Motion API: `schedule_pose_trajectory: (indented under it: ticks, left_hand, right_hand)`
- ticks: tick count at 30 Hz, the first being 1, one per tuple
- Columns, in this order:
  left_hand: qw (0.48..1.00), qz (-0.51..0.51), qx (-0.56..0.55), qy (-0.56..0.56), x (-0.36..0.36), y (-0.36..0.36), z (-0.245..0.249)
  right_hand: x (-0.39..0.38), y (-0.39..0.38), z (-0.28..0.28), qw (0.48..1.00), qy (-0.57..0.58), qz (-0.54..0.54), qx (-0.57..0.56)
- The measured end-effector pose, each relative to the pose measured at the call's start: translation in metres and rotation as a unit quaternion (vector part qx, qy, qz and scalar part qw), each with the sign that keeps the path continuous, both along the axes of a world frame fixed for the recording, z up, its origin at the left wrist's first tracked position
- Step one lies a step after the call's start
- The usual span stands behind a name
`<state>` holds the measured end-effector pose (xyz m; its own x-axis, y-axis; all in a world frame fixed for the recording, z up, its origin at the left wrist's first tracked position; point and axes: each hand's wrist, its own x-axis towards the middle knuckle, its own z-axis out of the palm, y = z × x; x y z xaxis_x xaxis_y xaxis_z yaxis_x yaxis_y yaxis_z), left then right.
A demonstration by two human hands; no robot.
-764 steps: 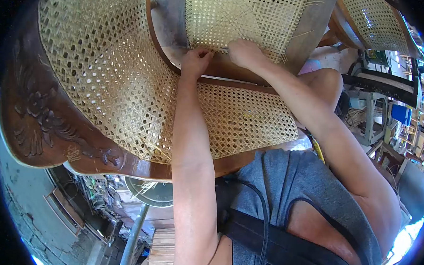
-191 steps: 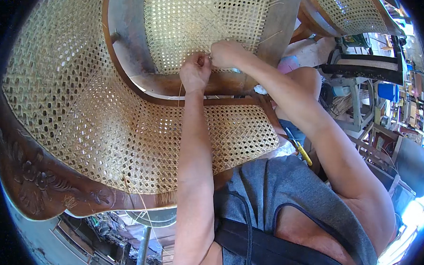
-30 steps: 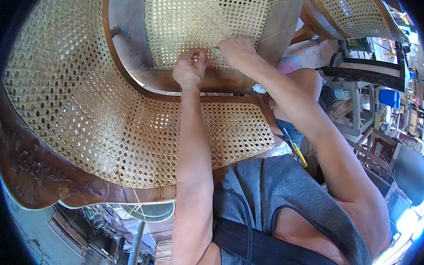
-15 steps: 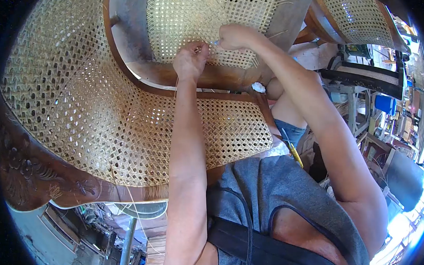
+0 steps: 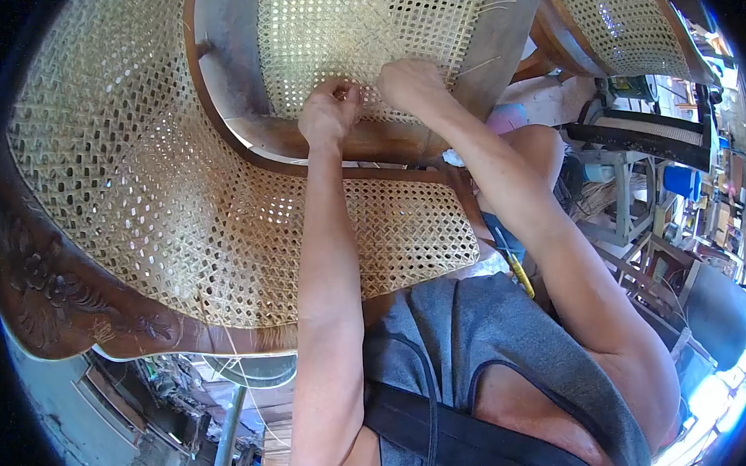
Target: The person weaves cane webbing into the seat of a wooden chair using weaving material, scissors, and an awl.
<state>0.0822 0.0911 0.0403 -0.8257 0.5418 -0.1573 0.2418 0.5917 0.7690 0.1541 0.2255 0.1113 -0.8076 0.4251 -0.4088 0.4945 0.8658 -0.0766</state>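
A pale woven cane panel [image 5: 323,35] is set in a dark wooden frame [image 5: 369,141] at the top centre, with loose strand ends along its right side. Over the panel's lower part is my left hand [image 5: 331,111], its thumb and fingers pinched together; whatever lies between them is too small to name. My right hand [image 5: 412,83] is closed just to the right, its fingertips hidden behind the hand. Nearer to me spreads a larger, browner cane panel [image 5: 248,238], edged by carved wood [image 5: 68,296].
Another cane panel [image 5: 618,22] stands at the upper right. A yellow-handled tool [image 5: 520,275] lies beside my lap. On the right are a wooden stand [image 5: 625,197], a blue container [image 5: 681,182] and a dark frame [image 5: 635,138]. A metal pole [image 5: 229,439] rises at the lower left.
My right hand has moved slightly down, and its forearm has lowered. My left hand has shifted a little left and down, staying close to the panel.
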Motion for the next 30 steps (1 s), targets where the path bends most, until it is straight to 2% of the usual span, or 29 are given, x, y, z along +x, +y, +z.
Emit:
schedule_pose_trajectory:
  ticks: [3, 5, 7, 9, 11, 12, 13, 14, 15, 17, 18, 20, 21, 23, 26, 30]
  left_hand:
    - [0.999, -0.022, -0.031, 0.015, 0.006, 0.003, 0.019]
    - [0.997, -0.038, -0.048, 0.039, 0.014, 0.013, 0.022]
    - [0.99, -0.015, -0.034, 0.133, 0.021, 0.024, 0.012]
    - [0.993, -0.005, 0.004, 0.114, 0.026, 0.03, 0.015]
    - [0.991, -0.063, 0.077, 0.087, 0.033, 0.028, 0.03]
    - [0.991, -0.067, 0.076, 0.087, 0.033, 0.032, 0.023]
    - [0.969, -0.095, 0.229, -0.001, 0.033, 0.037, 0.014]
    - [0.915, -0.119, 0.375, -0.089, 0.032, 0.04, 0.006]
    - [0.915, -0.122, 0.375, -0.088, 0.03, 0.039, 0.006]
    - [0.909, -0.051, 0.346, -0.227, 0.028, 0.035, 0.005]
    - [0.91, -0.052, 0.344, -0.227, 0.026, 0.034, 0.002]
    - [0.905, 0.025, 0.362, -0.223, 0.022, 0.034, -0.006]
    - [0.904, 0.022, 0.362, -0.224, 0.02, 0.032, -0.007]
    - [0.973, 0.02, 0.208, -0.101, 0.015, 0.026, -0.009]
    - [0.971, 0.016, 0.232, -0.06, 0.016, 0.025, -0.013]
    - [0.973, 0.003, 0.216, -0.086, 0.015, 0.024, -0.014]
  right_hand:
    - [0.011, 0.008, 0.011, 0.999, -0.005, 0.001, 0.033]
    - [0.024, 0.025, 0.028, 0.999, -0.016, -0.035, 0.033]
    - [0.043, 0.039, 0.051, 0.998, 0.026, -0.031, 0.057]
    - [0.055, 0.041, 0.059, 0.994, 0.064, -0.028, 0.082]
    - [0.061, 0.038, 0.061, 0.995, 0.076, 0.012, 0.07]
    - [0.063, 0.034, 0.064, 0.995, 0.076, 0.008, 0.07]
    - [0.062, 0.028, 0.069, 0.995, 0.082, 0.007, 0.058]
    - [0.06, 0.025, 0.072, 0.995, 0.089, 0.006, 0.048]
    - [0.057, 0.026, 0.07, 0.995, 0.09, 0.004, 0.048]
    - [0.051, 0.028, 0.06, 0.992, 0.118, -0.038, 0.004]
    - [0.046, 0.027, 0.052, 0.992, 0.118, -0.04, 0.003]
    - [0.033, 0.022, 0.033, 0.992, 0.111, -0.054, -0.019]
    - [0.029, 0.019, 0.029, 0.992, 0.11, -0.057, -0.018]
    - [0.022, 0.013, 0.021, 1.0, 0.017, -0.023, -0.011]
    - [0.019, 0.008, 0.007, 0.999, 0.022, -0.02, 0.014]
    - [0.015, -0.005, 0.015, 0.999, 0.044, 0.004, 0.011]
